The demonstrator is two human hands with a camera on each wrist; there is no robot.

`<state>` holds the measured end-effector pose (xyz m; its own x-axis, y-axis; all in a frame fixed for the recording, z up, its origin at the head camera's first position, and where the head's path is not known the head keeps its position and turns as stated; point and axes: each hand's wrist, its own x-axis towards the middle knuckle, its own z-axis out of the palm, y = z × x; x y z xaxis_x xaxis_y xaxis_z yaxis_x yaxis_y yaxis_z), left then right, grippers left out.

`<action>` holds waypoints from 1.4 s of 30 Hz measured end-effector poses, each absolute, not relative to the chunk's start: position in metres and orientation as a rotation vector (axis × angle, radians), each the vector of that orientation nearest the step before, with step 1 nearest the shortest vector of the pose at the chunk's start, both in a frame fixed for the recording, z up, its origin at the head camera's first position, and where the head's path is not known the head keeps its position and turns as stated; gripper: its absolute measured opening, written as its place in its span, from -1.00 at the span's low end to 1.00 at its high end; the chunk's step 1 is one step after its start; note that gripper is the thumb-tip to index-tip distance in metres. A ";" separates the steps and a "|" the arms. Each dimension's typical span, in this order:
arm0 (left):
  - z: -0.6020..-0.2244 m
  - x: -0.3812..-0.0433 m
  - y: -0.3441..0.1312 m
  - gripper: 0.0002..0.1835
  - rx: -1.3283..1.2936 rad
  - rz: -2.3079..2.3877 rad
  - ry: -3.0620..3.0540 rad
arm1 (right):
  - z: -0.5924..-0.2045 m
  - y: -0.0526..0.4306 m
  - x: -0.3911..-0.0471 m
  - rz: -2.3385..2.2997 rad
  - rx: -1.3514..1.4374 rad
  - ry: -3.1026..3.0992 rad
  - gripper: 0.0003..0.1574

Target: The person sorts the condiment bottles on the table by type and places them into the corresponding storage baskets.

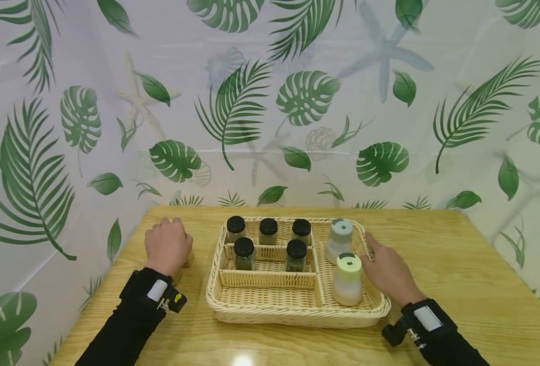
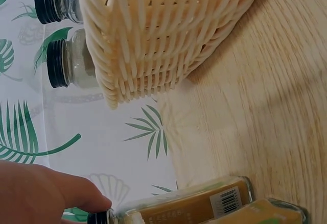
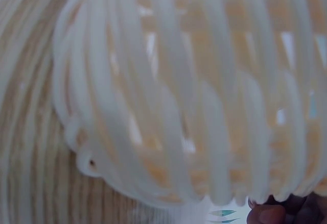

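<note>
My left hand (image 1: 168, 246) is at the left of the table, over glass bottles mostly hidden beneath it in the head view. The left wrist view shows its fingers on the black cap of a glass bottle (image 2: 189, 206) with brown contents and a barcode label; a second, similar bottle (image 2: 271, 213) stands beside it. With my right hand (image 1: 391, 267) I grip the right rim of a woven basket (image 1: 293, 319). Several black-lidded glass jars (image 1: 244, 254) stand in its left compartments. In the right compartment are a yellow-lidded shaker (image 1: 348, 284) and a grey-lidded shaker (image 1: 340, 241).
Under everything is a wooden table (image 1: 462, 274). A white leaf-print cloth (image 1: 261, 112) hangs behind it and along the left side. The basket's front-left compartment (image 1: 270, 296) shows bare weave.
</note>
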<state>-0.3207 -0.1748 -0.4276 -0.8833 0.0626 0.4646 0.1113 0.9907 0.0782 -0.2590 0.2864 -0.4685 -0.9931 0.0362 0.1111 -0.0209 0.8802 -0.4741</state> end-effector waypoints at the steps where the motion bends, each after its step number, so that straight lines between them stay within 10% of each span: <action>1: -0.428 -0.321 -0.176 -0.74 -0.126 -0.145 -2.657 | -0.468 0.286 -0.259 0.743 -0.009 -2.932 -0.14; 24: -0.427 -0.319 -0.175 -0.52 -0.230 -0.237 -2.561 | -0.469 0.285 -0.258 0.738 -0.004 -2.930 -0.15; 42: -0.391 -0.303 -0.167 -0.77 -0.283 -0.282 -2.439 | -0.470 0.286 -0.259 0.740 -0.015 -2.934 -0.16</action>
<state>-0.3025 -0.1667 -0.3906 -0.7605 0.1308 0.6360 0.2727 0.9533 0.1300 -0.2595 0.2860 -0.4701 -0.9933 0.0377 0.1095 -0.0188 0.8807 -0.4733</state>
